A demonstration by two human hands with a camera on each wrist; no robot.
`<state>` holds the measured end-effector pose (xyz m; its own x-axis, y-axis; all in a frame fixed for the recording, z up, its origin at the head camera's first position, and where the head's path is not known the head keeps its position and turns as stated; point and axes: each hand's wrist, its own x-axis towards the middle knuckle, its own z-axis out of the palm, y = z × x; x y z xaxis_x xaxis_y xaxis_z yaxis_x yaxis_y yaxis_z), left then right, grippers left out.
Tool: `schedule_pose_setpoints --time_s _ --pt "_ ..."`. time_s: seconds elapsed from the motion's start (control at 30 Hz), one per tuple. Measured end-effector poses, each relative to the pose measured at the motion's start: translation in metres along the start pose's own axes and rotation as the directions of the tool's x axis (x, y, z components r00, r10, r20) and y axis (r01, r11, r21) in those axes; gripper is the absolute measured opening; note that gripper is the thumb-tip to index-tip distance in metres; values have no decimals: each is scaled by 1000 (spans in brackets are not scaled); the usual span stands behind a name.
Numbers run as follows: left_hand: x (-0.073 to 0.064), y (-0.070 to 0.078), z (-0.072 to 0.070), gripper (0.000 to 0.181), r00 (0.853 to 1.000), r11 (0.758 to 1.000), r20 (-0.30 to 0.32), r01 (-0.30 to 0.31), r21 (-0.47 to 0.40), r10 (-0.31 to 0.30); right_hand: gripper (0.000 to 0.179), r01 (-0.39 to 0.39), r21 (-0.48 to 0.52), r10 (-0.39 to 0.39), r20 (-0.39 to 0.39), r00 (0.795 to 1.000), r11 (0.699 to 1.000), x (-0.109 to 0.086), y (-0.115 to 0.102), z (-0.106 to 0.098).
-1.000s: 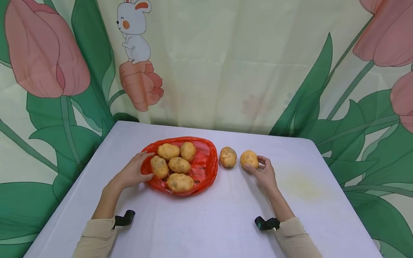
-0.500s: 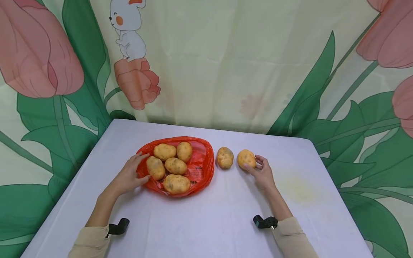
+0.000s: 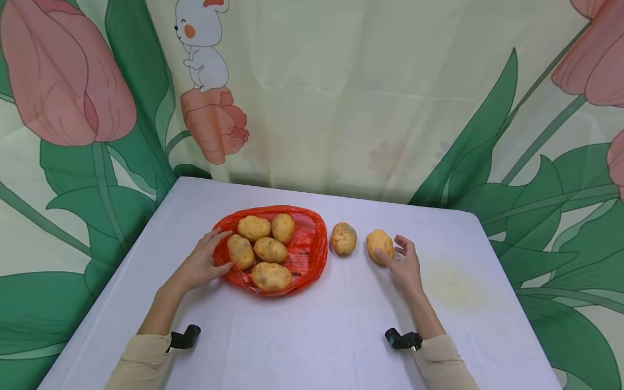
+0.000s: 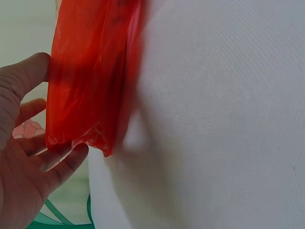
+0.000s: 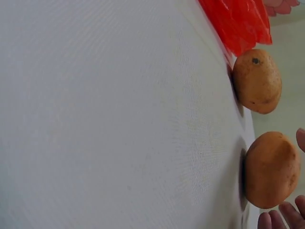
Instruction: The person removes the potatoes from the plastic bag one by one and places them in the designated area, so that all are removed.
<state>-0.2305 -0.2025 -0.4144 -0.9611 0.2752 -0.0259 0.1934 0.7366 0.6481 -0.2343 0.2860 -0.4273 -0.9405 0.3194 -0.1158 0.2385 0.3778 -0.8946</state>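
Note:
In the head view, a red plastic bag [image 3: 312, 268] lies with its mouth spread, and several potatoes [image 3: 271, 250] sit in it. My left hand [image 3: 201, 262] rests against the bag's left edge, thumb and fingers spread. The left wrist view shows that thumb and the fingertips touching the red plastic [image 4: 90, 76]. Right of the bag, one potato [image 3: 344, 239] stands alone on the table. Farther right is another potato [image 3: 379, 247], with my right hand [image 3: 405, 265] beside it, fingers apart. In the right wrist view, the fingertips [image 5: 288, 214] show close to this potato [image 5: 271, 170].
A white cloth covers the table [image 3: 302, 341], with a faint yellowish stain [image 3: 455, 287] at the right. Behind stands a curtain [image 3: 331, 108] printed with tulips and a rabbit. Each wrist wears a small black camera, such as the left one [image 3: 185, 337].
My right fingers have moved off the rightmost potato, which has turned a little and lies more lengthwise. My left hand stays at the bag's edge. The head view shifts slightly.

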Motion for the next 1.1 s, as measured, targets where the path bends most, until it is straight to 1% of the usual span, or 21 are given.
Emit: schedule_pose_setpoints --time_s 0.1,0.17,0.3,0.4,0.47,0.6,0.8,1.0,1.07,1.1 --pt "0 0 -1 79 1000 1000 5 1 -1 -1 82 49 -32 -51 -56 997 998 -6 -1 4" --pt "0 0 0 79 1000 1000 15 3 -1 -3 79 103 -49 -107 -109 988 994 -13 -3 7" --pt "0 0 2 80 1000 1000 27 14 -5 -14 75 234 -64 -242 -183 953 970 -31 -12 16" --pt "0 -1 2 80 1000 1000 24 20 -8 -20 75 305 -50 -309 -187 933 951 -44 -22 27" --pt "1 0 1 80 999 1000 25 22 -7 -22 75 334 -33 -334 -173 926 942 -53 -29 35" --pt "3 1 -2 80 1000 1000 23 18 -3 -18 72 371 3 -368 -131 921 929 -67 -40 47" --pt "6 1 -4 79 1000 1000 21 15 0 -15 68 433 -41 -434 -49 899 901 -80 -49 64" --pt "6 0 -3 80 1000 1000 15 11 -7 -11 70 460 -16 -458 68 886 888 -91 -55 83" --pt "6 -1 -1 80 1000 1000 16 11 -10 -11 70 465 0 -463 112 879 885 -94 -56 90" --pt "5 -2 0 80 1000 1000 16 11 -11 -10 69 474 9 -471 129 873 881 -94 -57 93"
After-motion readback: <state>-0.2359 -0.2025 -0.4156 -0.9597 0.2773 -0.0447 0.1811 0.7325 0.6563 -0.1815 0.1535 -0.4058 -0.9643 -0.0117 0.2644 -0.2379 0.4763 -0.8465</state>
